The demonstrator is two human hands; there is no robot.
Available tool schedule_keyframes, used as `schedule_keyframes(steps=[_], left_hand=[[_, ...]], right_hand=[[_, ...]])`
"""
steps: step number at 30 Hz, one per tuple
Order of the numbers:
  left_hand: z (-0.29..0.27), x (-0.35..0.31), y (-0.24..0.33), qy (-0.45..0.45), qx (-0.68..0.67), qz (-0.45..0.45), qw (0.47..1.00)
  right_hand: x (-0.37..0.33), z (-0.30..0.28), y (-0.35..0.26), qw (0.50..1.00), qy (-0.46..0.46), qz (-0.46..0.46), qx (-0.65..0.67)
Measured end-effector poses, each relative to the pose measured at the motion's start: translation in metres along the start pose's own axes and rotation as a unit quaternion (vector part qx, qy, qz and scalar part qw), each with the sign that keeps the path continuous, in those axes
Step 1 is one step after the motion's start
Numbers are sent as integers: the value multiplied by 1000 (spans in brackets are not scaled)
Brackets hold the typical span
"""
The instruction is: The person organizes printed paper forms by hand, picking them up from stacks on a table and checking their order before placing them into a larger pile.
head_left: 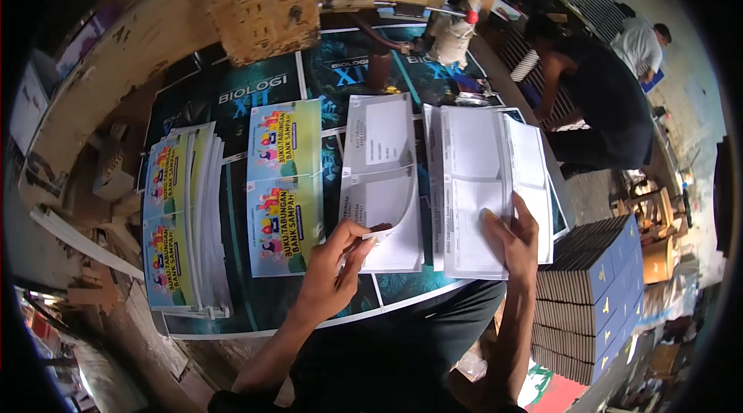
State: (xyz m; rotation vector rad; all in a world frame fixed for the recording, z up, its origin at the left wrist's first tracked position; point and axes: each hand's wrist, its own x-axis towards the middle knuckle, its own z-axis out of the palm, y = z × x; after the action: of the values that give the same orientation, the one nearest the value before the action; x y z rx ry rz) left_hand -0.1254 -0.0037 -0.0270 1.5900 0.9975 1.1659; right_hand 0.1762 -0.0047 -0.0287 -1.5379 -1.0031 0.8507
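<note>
My left hand (pixel 331 270) pinches the lower right corner of a white printed sheet on the middle stack (pixel 381 188), and that corner curls up. At the right, my right hand (pixel 517 239) grips the edge of another stack of printed sheets (pixel 472 150), with the thumb on top and the other fingers at its right edge. Left of the middle stack lie colourful blue and yellow covers (pixel 285 181). A thicker, fanned pile of sheets with the same covers (pixel 174 219) lies at the far left.
Dark teal printed poster sheets (pixel 240 142) cover the worktable. A worn metal machine (pixel 263 14) with a red-knobbed lever (pixel 470 17) stands at the back. Blue-covered books (pixel 588 297) are piled at the right. Two people (pixel 592 88) work beyond.
</note>
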Motion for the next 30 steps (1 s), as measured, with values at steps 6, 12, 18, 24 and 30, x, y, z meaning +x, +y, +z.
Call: schedule_keyframes(steps=[6,12,18,24,30], left_hand=[[-6,-3,-2,-34,-42,-58,997],[-58,1,31,-104,256,7,961],[-111,-22,8,-110,357,18,927],[-116,-36,3,33,210,-37,976],[-106,-56,2,146,94,-55,983]], right_hand=[[-16,78,-11,988,-143,-9,-54],[-17,87,5,986,-145,7,84],[-16,99,-1,994,-40,97,26],[-26,109,-24,992,-116,-7,-46],[-39,174,-28,982,-173,2,80]])
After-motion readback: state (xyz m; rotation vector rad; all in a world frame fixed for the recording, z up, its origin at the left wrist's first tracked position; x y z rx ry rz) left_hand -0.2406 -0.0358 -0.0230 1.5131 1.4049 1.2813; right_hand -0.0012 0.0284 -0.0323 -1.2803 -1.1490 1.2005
